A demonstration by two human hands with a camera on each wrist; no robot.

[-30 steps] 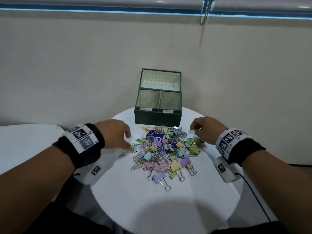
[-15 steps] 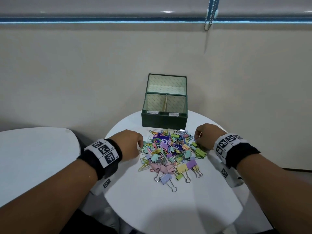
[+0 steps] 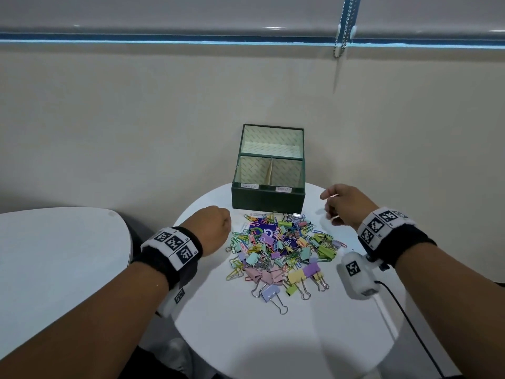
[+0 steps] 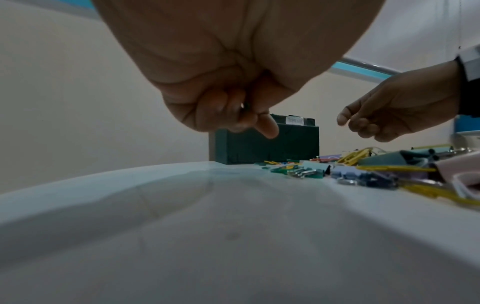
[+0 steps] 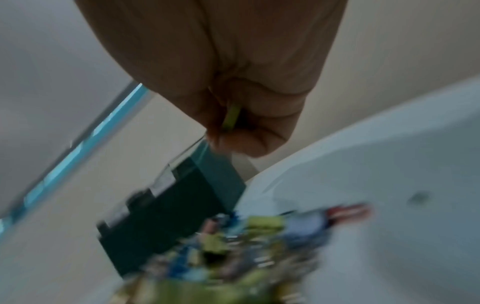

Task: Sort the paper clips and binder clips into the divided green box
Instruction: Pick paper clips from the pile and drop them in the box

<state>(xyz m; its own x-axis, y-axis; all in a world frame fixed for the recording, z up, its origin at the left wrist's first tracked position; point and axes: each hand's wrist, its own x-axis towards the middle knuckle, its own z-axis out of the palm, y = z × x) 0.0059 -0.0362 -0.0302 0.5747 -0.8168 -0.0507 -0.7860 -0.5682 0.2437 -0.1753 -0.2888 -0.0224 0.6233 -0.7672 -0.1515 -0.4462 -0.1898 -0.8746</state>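
A heap of coloured paper clips and binder clips (image 3: 281,250) lies on the round white table (image 3: 246,337), in front of the green box (image 3: 267,198). The box's lid stands open, and a divider splits it into two labelled compartments. My left hand (image 3: 225,224) hovers at the heap's left edge, fingers curled. In the left wrist view the left hand (image 4: 249,119) pinches a small glinting clip (image 4: 242,106). My right hand (image 3: 329,206) is raised to the right of the box. In the blurred right wrist view the right hand (image 5: 233,139) pinches a yellow-green clip (image 5: 231,117).
A second white table (image 3: 54,255) stands to the left with a gap between. The beige wall (image 3: 136,119) rises right behind the box. A purple card (image 3: 269,231) lies under the heap. A black cable (image 3: 410,324) trails from my right wrist.
Both hands left the heap's edges. The left hand closed into a fist near the heap's left edge. The right hand lifted up and to the right, beside the box.
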